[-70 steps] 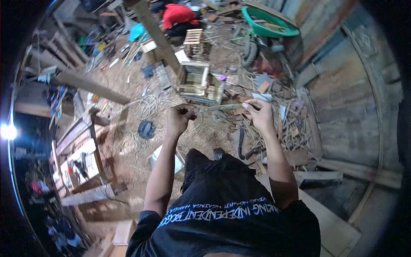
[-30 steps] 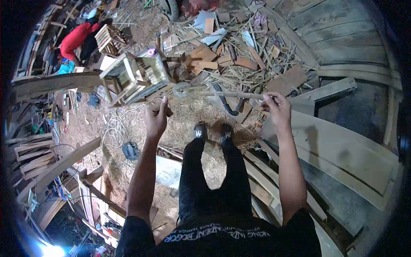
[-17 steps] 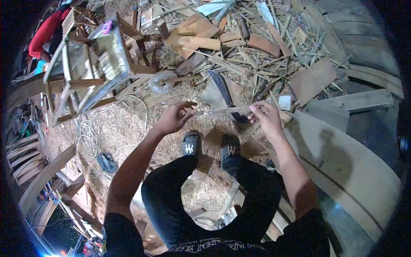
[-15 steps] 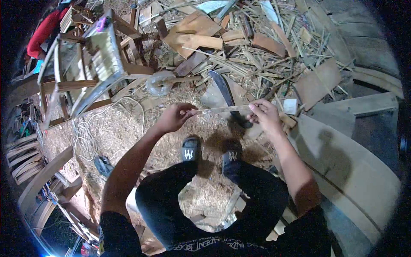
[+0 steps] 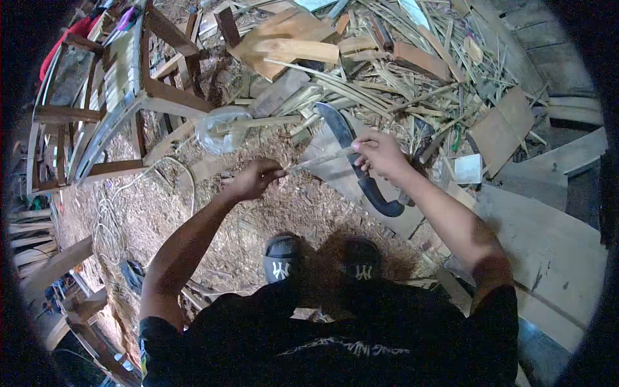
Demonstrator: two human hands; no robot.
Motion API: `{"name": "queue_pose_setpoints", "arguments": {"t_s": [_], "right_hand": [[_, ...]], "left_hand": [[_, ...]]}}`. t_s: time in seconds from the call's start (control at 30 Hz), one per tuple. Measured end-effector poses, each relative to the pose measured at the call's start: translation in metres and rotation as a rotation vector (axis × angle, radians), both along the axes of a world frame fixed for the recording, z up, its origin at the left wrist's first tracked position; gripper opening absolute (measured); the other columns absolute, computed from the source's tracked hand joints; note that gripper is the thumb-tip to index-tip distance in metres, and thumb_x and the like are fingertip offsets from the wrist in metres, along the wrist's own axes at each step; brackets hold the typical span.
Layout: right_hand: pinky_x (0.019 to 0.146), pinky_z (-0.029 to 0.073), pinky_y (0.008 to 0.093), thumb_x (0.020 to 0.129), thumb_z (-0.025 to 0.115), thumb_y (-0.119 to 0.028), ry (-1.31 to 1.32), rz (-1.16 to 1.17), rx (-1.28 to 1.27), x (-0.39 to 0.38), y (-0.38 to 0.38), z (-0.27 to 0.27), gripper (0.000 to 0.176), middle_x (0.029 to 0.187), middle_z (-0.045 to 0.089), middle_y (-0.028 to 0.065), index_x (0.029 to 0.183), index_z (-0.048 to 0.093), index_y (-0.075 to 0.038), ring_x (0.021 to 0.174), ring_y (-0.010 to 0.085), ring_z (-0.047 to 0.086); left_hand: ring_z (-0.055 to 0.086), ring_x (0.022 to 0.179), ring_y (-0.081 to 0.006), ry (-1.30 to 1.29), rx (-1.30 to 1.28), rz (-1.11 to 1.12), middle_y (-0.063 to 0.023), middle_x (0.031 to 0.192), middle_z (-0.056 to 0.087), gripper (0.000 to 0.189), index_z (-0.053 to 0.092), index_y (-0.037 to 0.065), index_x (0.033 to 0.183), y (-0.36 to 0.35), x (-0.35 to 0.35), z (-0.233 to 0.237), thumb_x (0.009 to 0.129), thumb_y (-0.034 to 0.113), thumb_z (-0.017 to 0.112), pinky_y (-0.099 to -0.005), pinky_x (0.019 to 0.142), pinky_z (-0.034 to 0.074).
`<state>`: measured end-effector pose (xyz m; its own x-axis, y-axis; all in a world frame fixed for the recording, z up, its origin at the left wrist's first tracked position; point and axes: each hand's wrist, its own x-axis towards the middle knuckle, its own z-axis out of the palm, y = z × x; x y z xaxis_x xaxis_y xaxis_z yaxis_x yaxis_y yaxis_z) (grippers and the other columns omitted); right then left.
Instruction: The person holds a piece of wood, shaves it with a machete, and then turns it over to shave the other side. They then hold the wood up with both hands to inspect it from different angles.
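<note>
Bamboo strip [image 5: 319, 160] spans the middle of the frame, held level above the sawdust floor [image 5: 193, 213]. The left hand [image 5: 255, 179] has its grip pinched on the strip's left end, and the right hand [image 5: 380, 155] pinches the right end. A curved machete [image 5: 340, 129] lies just beneath the right hand, below the offcut pile [image 5: 361, 71]. A wooden chair frame [image 5: 129, 97] stands at the upper left.
</note>
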<state>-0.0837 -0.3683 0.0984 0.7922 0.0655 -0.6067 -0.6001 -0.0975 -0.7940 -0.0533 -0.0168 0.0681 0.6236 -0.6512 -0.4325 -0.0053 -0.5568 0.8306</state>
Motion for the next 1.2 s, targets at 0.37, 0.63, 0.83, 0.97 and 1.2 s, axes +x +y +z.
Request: {"name": "queue_pose_setpoints", "arguments": {"t_s": [0.37, 0.63, 0.83, 0.97, 1.2], "right_hand": [[0.063, 0.053, 0.0271, 0.095, 0.068, -0.018, -0.268, 0.208, -0.303, -0.06, -0.018, -0.051, 0.027, 0.09, 0.069, 0.0084, 0.115, 0.066, 0.0, 0.075, 0.0152, 0.067], [0.084, 0.051, 0.053, 0.085, 0.074, -0.03, -0.245, 0.426, -0.91, -0.113, 0.012, -0.036, 0.063, 0.112, 0.063, 0.0265, 0.134, 0.043, -0.004, 0.104, 0.0474, 0.063], [0.088, 0.051, 0.0499, 0.084, 0.072, -0.025, -0.221, 0.427, -0.919, -0.106, 0.005, -0.05, 0.063, 0.112, 0.063, 0.0265, 0.136, 0.044, -0.005, 0.106, 0.046, 0.063], [0.087, 0.051, 0.0483, 0.086, 0.068, -0.021, -0.185, 0.344, -0.732, -0.103, -0.001, -0.047, 0.052, 0.112, 0.063, 0.0264, 0.131, 0.049, -0.005, 0.105, 0.0451, 0.063], [0.09, 0.05, 0.0452, 0.091, 0.064, -0.017, -0.398, 0.076, -0.581, -0.13, 0.007, -0.036, 0.054, 0.12, 0.064, 0.0233, 0.141, 0.048, -0.005, 0.103, 0.0387, 0.066]], "left_hand": [[0.067, 0.068, -0.022, -0.052, 0.078, 0.3, -0.0094, 0.076, 0.065, 0.013, 0.067, 0.004, 0.093, 0.052, -0.048, -0.066, 0.099, 0.01, 0.057, -0.0398, 0.063, 0.053], [0.07, 0.082, -0.0393, -0.302, 0.345, 0.183, -0.0165, 0.085, 0.071, 0.022, 0.07, 0.014, 0.1, 0.048, -0.06, -0.068, 0.095, 0.035, 0.064, -0.0493, 0.07, 0.053], [0.069, 0.081, -0.0416, -0.264, 0.475, 0.151, -0.0172, 0.084, 0.07, 0.023, 0.065, 0.015, 0.107, 0.041, -0.064, -0.06, 0.096, 0.035, 0.064, -0.0511, 0.069, 0.052], [0.068, 0.081, -0.0426, -0.337, 0.339, 0.126, -0.0178, 0.085, 0.07, 0.023, 0.065, 0.014, 0.107, 0.05, -0.06, -0.074, 0.096, 0.035, 0.064, -0.0521, 0.068, 0.052], [0.067, 0.08, -0.0433, -0.482, 0.339, -0.062, -0.0184, 0.091, 0.07, 0.028, 0.061, 0.011, 0.119, 0.069, -0.058, -0.097, 0.097, 0.029, 0.059, -0.0531, 0.067, 0.053]]}}
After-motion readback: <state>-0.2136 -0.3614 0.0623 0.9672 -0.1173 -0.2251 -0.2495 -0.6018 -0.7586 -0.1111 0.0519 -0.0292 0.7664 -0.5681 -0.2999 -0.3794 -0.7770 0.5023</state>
